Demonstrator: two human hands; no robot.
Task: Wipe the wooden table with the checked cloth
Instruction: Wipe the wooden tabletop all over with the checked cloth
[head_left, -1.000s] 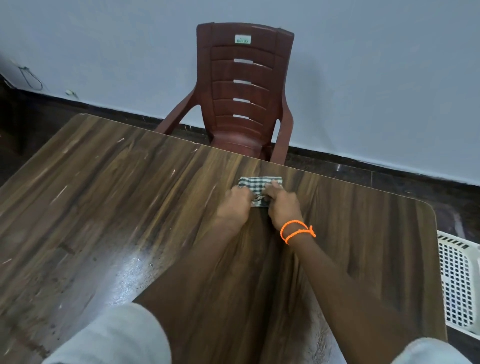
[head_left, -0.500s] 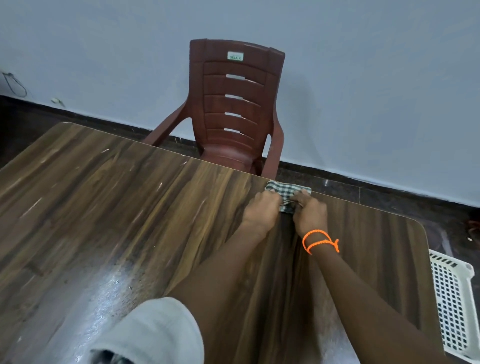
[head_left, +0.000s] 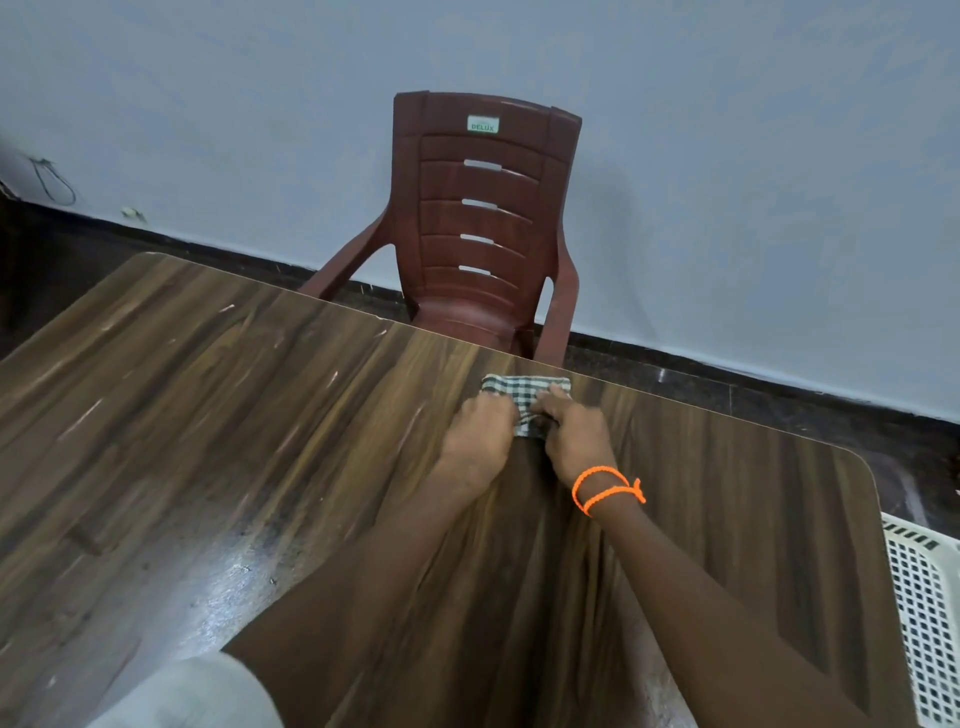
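Gripping checked cloth (head_left: 524, 395) | left hand (head_left: 480, 434) | right hand (head_left: 574, 436) | arms outstretched

One wooden table (head_left: 208, 441), one checked cloth (head_left: 522, 389), two hands, one chair (head_left: 488, 218), one white basket (head_left: 924, 613).

The near part of the checked cloth (head_left: 524, 388) is covered by the two hands, the left hand (head_left: 480, 434) and the right hand (head_left: 574, 436), and the fingertips are tucked out of sight against it, so the grip cannot be made out. The desk (head_left: 208, 415) is cut off by the left and bottom edges, the seat front and legs of the chair (head_left: 488, 208) are hidden behind its far edge, and the small print above "DELUX" on the chair label cannot be read. The white basket (head_left: 924, 623) is cut off by the right edge, the pale sleeve (head_left: 197, 696) by the bottom edge, and the cable (head_left: 52, 182) on the wall is too small to be identified.
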